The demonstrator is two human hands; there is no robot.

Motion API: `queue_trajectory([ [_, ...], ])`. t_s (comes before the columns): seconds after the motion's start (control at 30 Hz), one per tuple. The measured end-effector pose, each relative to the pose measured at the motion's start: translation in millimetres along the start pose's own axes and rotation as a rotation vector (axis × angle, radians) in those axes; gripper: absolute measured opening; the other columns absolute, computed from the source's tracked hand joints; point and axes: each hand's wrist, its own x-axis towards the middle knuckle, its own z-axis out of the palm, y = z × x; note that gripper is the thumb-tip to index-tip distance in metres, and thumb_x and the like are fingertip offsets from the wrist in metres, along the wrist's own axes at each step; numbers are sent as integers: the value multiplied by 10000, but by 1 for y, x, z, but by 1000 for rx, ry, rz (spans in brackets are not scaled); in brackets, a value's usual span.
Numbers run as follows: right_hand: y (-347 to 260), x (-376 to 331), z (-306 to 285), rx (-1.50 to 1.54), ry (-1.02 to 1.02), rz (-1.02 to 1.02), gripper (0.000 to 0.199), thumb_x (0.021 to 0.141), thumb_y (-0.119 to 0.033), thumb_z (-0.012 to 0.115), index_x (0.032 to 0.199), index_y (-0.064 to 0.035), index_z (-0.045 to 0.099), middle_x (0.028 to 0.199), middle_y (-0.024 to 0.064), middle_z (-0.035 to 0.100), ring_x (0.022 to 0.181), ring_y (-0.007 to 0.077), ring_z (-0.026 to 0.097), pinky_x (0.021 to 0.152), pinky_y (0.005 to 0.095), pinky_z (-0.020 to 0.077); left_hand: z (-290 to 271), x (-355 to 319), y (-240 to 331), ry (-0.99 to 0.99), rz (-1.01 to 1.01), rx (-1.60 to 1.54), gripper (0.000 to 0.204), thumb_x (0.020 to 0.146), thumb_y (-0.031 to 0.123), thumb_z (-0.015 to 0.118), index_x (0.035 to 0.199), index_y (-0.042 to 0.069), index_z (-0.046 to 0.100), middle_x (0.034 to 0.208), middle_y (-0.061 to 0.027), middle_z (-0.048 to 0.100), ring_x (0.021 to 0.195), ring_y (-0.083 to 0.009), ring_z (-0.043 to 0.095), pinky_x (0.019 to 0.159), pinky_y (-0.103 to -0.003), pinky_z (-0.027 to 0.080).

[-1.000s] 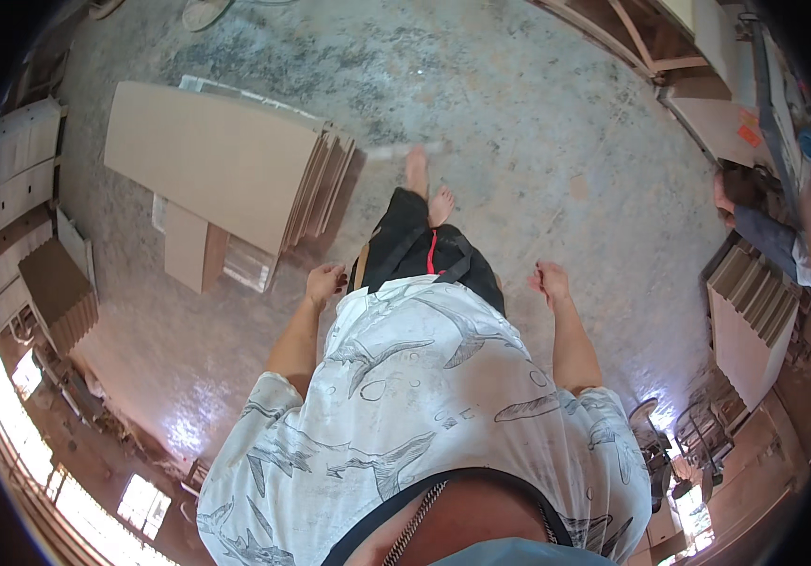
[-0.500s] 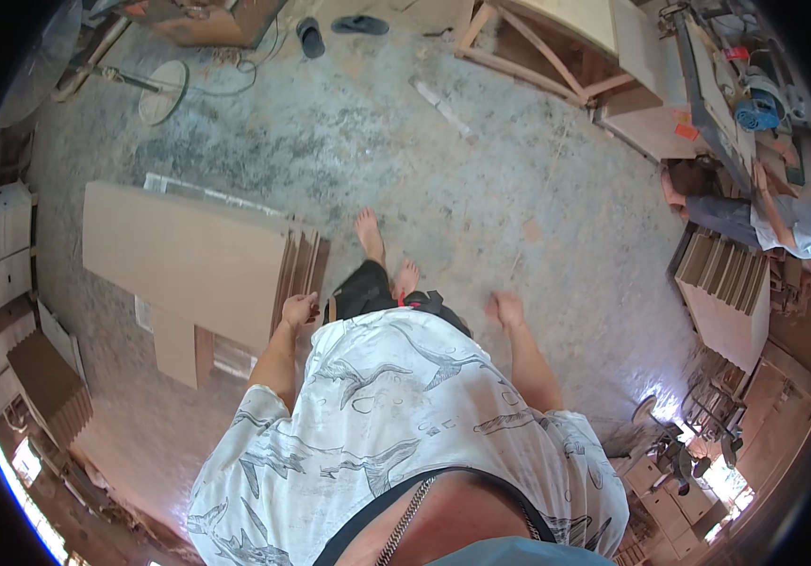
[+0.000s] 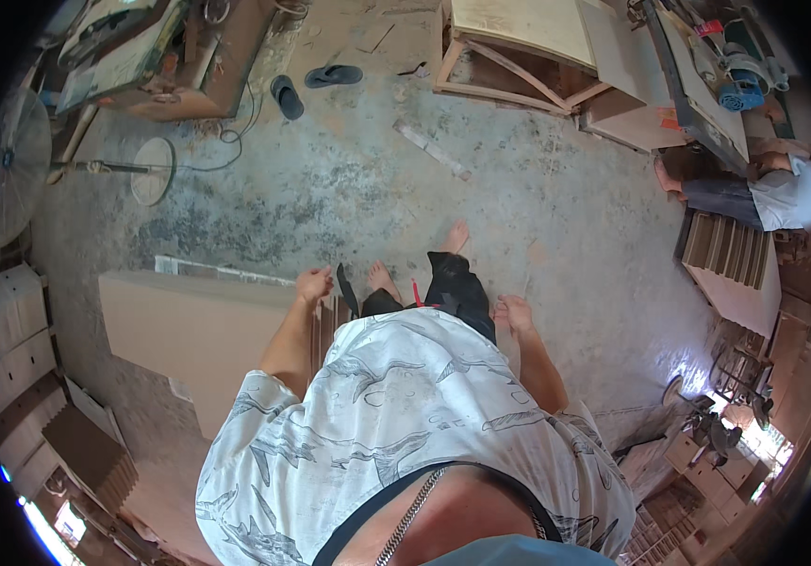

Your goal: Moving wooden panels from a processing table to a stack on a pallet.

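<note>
My left hand (image 3: 314, 284) hangs by my side with nothing visible in it, its fingers loosely bent and a little apart. In the picture it overlaps the end of a stack of brown boards (image 3: 189, 311) on the floor; I cannot make out any contact. My right hand (image 3: 516, 314) hangs beside my dark shorts (image 3: 462, 288), also holding nothing, with its fingers slightly spread. My bare feet are on the stained concrete floor, the right foot (image 3: 455, 238) farther forward than the left foot (image 3: 382, 281).
Dark sandals (image 3: 333, 75) lie ahead, near a cable and a standing fan (image 3: 17, 170). A wooden frame table (image 3: 519, 57) stands at the far right. Beyond it, a person (image 3: 783, 193) crouches by a bench, near stacked panels (image 3: 731, 255). More boards (image 3: 90, 453) stand at the left.
I have stepped forward, my right foot now leading. The board stack has slid nearer and lower in view, partly behind my left arm. Both hands have swung slightly, still empty.
</note>
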Motion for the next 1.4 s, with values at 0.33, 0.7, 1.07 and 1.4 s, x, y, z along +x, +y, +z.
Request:
queue_trajectory([
  [0.33, -124, 150, -37, -21, 43, 270, 220, 858, -200, 528, 751, -7, 523, 632, 100, 537, 559, 233, 579, 472, 358, 467, 92, 48, 202, 70, -1, -47, 318, 831, 287, 601, 995, 15, 583, 853, -88, 646, 736, -189, 625, 623, -312, 488],
  [0.7, -537, 262, 34, -62, 4, -177, 259, 832, -233, 574, 974, -17, 558, 754, 80, 567, 679, 222, 622, 620, 344, 536, 92, 83, 397, 162, -52, 39, 331, 821, 270, 610, 993, -12, 590, 838, -98, 638, 711, -196, 617, 623, -315, 494],
  [1.07, -482, 364, 176, -526, -137, -152, 289, 846, -279, 581, 903, 3, 549, 720, 124, 588, 611, 262, 627, 522, 334, 534, -111, 245, 485, 46, -173, -39, 261, 818, 294, 603, 918, 53, 595, 749, -59, 629, 624, -167, 602, 522, -326, 481],
  [1.4, -580, 330, 450, -804, -257, -404, 306, 816, -287, 589, 769, 16, 599, 608, 76, 562, 517, 195, 599, 441, 300, 466, -298, 246, 574, 351, -101, -188, 243, 848, 253, 577, 933, 26, 575, 738, -85, 625, 601, -174, 600, 492, -292, 475],
])
